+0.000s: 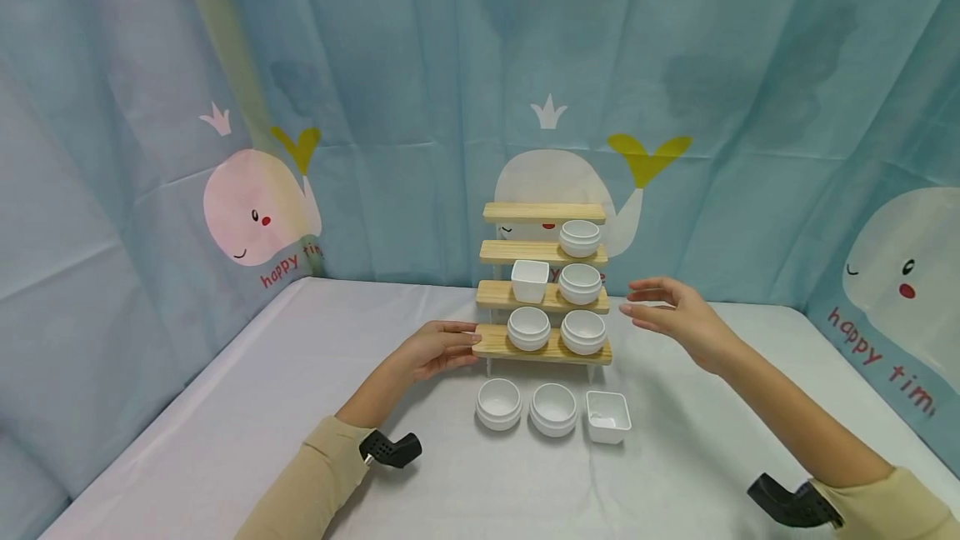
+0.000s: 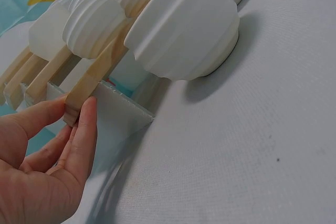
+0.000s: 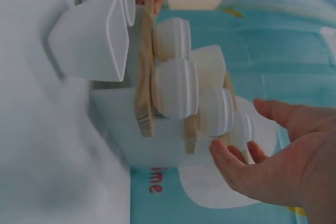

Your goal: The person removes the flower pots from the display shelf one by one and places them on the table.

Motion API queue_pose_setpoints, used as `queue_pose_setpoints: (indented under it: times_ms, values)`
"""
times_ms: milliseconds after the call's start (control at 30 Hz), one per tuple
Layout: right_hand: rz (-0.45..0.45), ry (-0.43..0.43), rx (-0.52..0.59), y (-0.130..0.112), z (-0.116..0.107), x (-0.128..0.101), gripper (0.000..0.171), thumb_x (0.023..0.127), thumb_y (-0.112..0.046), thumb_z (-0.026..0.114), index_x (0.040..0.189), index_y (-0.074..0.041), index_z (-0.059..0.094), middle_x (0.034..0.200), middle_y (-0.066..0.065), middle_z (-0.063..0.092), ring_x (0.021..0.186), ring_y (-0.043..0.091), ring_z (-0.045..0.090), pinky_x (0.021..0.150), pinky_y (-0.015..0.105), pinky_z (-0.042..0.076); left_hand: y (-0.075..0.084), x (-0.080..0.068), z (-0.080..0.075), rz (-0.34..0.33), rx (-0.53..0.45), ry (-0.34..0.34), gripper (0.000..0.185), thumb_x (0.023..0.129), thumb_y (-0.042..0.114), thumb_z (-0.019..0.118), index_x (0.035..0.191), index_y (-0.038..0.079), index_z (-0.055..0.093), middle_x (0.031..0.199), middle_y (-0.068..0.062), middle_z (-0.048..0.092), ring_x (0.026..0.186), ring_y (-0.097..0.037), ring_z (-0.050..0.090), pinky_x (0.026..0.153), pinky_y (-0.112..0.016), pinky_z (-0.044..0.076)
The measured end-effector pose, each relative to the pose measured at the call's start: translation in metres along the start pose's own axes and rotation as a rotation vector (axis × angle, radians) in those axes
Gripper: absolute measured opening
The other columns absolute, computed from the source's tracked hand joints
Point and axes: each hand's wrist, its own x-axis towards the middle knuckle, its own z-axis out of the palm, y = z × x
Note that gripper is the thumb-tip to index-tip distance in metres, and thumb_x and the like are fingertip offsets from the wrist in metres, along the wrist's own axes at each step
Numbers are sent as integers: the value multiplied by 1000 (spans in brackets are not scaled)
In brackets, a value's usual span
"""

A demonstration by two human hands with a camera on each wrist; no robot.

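Note:
A tiered display stand with light wooden shelves (image 1: pixel 543 213) and clear side supports stands at the table's back. My left hand (image 1: pixel 438 348) pinches the left end of the lowest shelf (image 2: pixel 84 90) between thumb and fingers. On that shelf sit two round white bowls (image 1: pixel 528 328). The tier above carries a square white bowl (image 1: pixel 530 281) beside a round one (image 1: pixel 581 283), and another round bowl (image 1: pixel 580 237) sits higher, at the right. My right hand (image 1: pixel 678 319) hovers just right of the stand, fingers apart and loosely bent, holding nothing.
In front of the stand, two round white bowls (image 1: pixel 498 404) and a square one (image 1: pixel 608 417) stand in a row on the white tablecloth (image 1: pixel 420 490). A blue curtain (image 1: pixel 405 107) with whale prints hangs right behind the table and along its sides.

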Motion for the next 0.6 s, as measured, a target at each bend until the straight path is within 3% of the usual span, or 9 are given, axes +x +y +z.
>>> queue_pose_setpoints:
  times_ms: [400, 600]
  values:
    - [-5, -5, 13, -12, -4, 14, 69, 105, -20, 67, 157, 10, 32, 156, 31, 37, 128, 26, 60, 101, 21, 58, -1, -1, 1, -15, -5, 15, 48, 103, 2, 67, 148, -8, 53, 111, -14, 70, 85, -15, 75, 79, -24, 66]
    - [-16, -1, 4, -17, -5, 21, 69, 106, -21, 66, 157, 10, 31, 157, 33, 36, 137, 43, 53, 105, 24, 57, 0, -1, 1, -8, -12, 11, 49, 103, 1, 66, 149, -9, 51, 113, -14, 70, 86, -14, 74, 80, -25, 66]
